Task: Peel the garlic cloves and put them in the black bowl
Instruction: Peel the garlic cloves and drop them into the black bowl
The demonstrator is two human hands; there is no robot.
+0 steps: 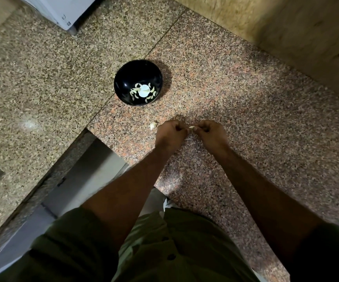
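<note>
Peeling under way: left hand (169, 131) and right hand (209, 131) brought together low over the counter (235, 102), fingers of both curled in and pinching one small garlic clove (192, 127) between them. Pinched from both ends, probably so one side steadies it while the other works at the skin; whether any skin is off yet, too small to tell. Held over the stone, likely so scraps drop there and not among the clean pieces. Just left of the left hand, a pale piece of garlic (152, 125) on the counter, within easy reach, seemingly next in line. Further ahead, well apart from the hands, the black bowl (124, 78) with several peeled cloves (135, 93) in a ring around a white spot at its bottom. Set there, presumably, for a short forward reach. Task judged well along, not finished.
</note>
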